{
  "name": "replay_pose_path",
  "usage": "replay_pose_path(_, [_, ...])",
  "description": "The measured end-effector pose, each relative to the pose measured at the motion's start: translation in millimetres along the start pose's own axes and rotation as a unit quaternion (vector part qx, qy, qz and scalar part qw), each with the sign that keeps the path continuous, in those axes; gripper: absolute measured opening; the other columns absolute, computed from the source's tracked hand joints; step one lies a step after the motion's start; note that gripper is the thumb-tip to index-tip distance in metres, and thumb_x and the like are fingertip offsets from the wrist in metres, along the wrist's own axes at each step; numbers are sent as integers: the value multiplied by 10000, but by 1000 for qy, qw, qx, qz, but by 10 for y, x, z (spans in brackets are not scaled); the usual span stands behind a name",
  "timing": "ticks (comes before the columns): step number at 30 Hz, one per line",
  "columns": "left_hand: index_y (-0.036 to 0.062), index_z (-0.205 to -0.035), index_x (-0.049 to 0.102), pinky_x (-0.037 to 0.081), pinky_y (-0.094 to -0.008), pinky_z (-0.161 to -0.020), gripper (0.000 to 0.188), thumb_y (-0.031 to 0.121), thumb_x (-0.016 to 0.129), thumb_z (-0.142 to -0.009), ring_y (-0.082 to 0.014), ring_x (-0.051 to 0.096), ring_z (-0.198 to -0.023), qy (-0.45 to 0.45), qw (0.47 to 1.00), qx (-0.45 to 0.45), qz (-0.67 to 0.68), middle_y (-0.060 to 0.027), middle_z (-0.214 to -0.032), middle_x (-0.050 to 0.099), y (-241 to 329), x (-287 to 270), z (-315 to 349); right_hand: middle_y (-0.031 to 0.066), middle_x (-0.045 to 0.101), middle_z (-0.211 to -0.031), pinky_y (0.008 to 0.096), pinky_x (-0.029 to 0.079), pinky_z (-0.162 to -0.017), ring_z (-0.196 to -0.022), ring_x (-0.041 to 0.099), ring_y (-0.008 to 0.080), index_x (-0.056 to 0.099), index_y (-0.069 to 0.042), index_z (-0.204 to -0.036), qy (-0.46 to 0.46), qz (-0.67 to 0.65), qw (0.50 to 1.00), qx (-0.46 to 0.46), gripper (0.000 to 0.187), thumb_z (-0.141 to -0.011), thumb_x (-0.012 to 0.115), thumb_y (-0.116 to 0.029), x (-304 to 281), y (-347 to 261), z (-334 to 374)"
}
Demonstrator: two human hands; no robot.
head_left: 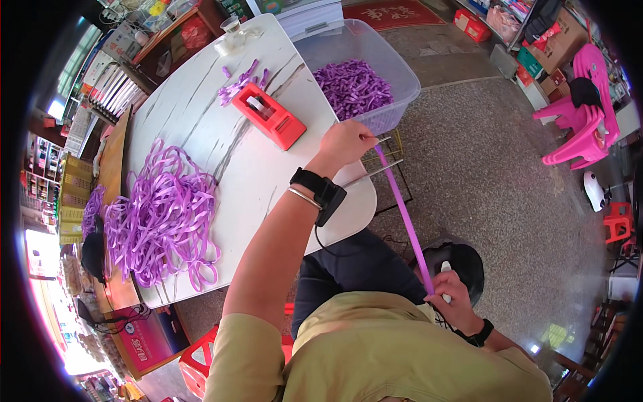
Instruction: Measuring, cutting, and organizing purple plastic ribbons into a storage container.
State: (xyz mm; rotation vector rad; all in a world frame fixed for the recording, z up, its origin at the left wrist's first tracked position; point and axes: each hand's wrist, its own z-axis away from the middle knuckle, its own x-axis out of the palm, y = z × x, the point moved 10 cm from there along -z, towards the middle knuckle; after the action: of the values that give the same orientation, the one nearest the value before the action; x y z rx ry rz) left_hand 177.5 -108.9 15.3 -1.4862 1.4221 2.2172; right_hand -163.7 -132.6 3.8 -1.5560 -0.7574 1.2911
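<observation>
A purple ribbon (405, 213) stretches taut and slanting between my two hands, beyond the table's right edge. My left hand (346, 142) is closed at its upper end, beside the tips of thin metal rods (387, 170); exactly how the fingers grip is partly hidden. Lower right, my right hand (454, 299) pinches the other end. A white object (447, 273) juts up from that hand; its kind cannot be made out. On the table's left lies a big tangled heap of purple ribbon (164, 218). A clear plastic bin (405, 74) holds many short purple ribbon pieces (355, 90).
A red tape dispenser (269, 117) stands on the white marbled table (261, 201), near a few ribbon pieces (242, 84) and a clear cup (230, 24). A black bin (472, 264) sits by my right hand. Pink chairs (583, 110) stand at far right.
</observation>
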Motion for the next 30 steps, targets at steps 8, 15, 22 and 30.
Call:
replay_pose_path(8, [120,-782,674,475,-348,-627,191,293,639,-710,-250,611,-702,0,1000,4,-5,-74,-736,638,24,-5,3,42,524,-687,255,394,-624,-675,489,151,627,-30,-739,-36,-69,993,85,25,-725,647,-32,57,217,55])
replay_pose_path(15, [112,-772,675,470,-345,-613,178,274,641,-705,-244,606,-687,-8,1000,-6,2,-68,-720,635,-7,7,5,53,538,-654,269,393,-561,-620,503,169,611,-20,-704,-36,-59,997,25,64,-686,672,-16,-97,-195,9])
replay_pose_path(22, [116,-767,676,474,-348,-620,170,268,636,-703,-244,608,-695,-1,1000,5,7,-64,-723,637,58,4,-15,39,558,-627,278,408,-550,-599,539,189,650,-82,-721,-102,-23,982,-154,65,-680,694,-107,-388,-1067,-356])
replay_pose_path(30, [82,-808,669,460,-331,-612,183,240,625,-728,-233,598,-650,-1,1000,-6,0,-86,-704,632,34,-3,31,20,585,-637,254,431,-493,-460,513,106,588,-25,-898,-119,-183,947,-235,158,-763,620,-101,-582,-1955,-1455])
